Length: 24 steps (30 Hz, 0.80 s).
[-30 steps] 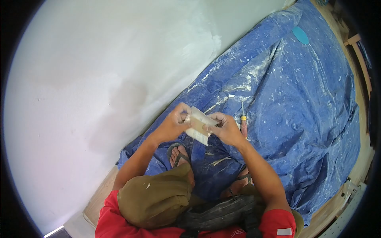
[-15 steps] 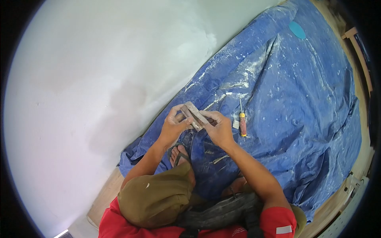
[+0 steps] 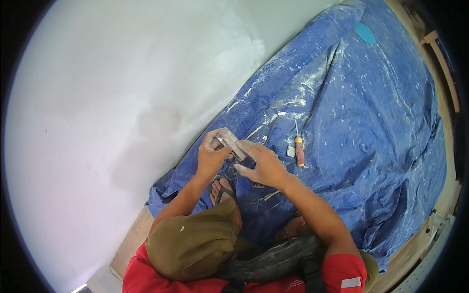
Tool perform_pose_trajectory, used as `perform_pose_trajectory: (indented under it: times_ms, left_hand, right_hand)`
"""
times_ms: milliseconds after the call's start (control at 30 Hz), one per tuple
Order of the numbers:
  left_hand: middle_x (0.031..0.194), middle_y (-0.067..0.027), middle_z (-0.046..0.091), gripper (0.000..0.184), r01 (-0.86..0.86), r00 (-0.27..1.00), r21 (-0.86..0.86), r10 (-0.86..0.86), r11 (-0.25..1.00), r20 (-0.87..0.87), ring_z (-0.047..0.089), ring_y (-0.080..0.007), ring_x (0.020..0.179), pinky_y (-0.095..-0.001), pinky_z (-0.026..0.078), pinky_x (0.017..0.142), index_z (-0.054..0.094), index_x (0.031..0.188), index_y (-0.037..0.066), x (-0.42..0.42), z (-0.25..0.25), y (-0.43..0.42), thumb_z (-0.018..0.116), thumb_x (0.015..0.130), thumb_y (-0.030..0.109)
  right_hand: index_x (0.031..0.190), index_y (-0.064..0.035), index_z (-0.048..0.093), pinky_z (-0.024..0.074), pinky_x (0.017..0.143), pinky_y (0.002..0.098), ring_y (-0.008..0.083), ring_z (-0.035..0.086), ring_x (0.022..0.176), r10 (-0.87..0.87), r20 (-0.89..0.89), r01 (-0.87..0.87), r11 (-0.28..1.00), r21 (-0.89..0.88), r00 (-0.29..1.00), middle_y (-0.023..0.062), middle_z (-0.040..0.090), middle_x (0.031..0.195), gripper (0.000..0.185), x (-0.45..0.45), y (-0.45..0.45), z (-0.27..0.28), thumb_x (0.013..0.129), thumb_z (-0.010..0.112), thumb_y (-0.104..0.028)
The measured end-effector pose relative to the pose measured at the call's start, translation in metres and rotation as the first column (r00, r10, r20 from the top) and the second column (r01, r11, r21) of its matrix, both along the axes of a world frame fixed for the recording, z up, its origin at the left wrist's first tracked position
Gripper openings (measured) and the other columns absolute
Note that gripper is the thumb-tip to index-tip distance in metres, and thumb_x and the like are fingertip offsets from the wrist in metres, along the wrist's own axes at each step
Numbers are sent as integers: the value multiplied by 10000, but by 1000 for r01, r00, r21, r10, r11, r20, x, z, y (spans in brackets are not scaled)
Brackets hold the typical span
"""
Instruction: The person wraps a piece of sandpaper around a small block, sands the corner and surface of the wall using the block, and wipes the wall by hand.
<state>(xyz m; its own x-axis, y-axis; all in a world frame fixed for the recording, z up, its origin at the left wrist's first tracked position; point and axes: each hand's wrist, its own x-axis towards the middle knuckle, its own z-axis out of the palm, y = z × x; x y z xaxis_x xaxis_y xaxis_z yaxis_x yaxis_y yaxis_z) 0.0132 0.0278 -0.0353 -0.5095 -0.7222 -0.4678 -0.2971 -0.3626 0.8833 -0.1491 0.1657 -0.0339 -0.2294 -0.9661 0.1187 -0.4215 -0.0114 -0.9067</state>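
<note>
My left hand (image 3: 211, 157) is closed around one side of a small, dusty, rectangular block (image 3: 231, 142), grey-brown and apparently wrapped in a sheet like sandpaper. The block is held tilted above my sandalled foot, near the wall. Right beside it is my right hand (image 3: 264, 165), with the thumb spread well away from the fingers. Those fingertips are at the block's right edge; whether they press on it I cannot tell. My left fingers hide part of the block's underside.
A blue tarp (image 3: 371, 122), creased and dusted white, covers the floor. On it lie a screwdriver (image 3: 299, 151) with a red and yellow handle, a small pale piece (image 3: 291, 151) and a teal oval disc (image 3: 365, 33). The white wall (image 3: 112, 83) rises at the left.
My right thumb has come away from the block and spread open, and the right hand has turned. The gap seen along the block has closed up. My left hand keeps its hold.
</note>
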Motion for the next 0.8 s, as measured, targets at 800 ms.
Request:
perform_pose_trajectory:
  times_ms: [800]
  left_hand:
    - [1249,-118,701,551,-11,996,207,30,978,-88,657,-139,1043,-313,578,854,551,1476,27,3,-5,-25,741,1017,265]
  right_hand:
    - [1550,-18,492,591,881,317,198,721,1101,-189,890,-56,971,233,414,103,712,1275,502,16,-25,-30,1091,604,-188]
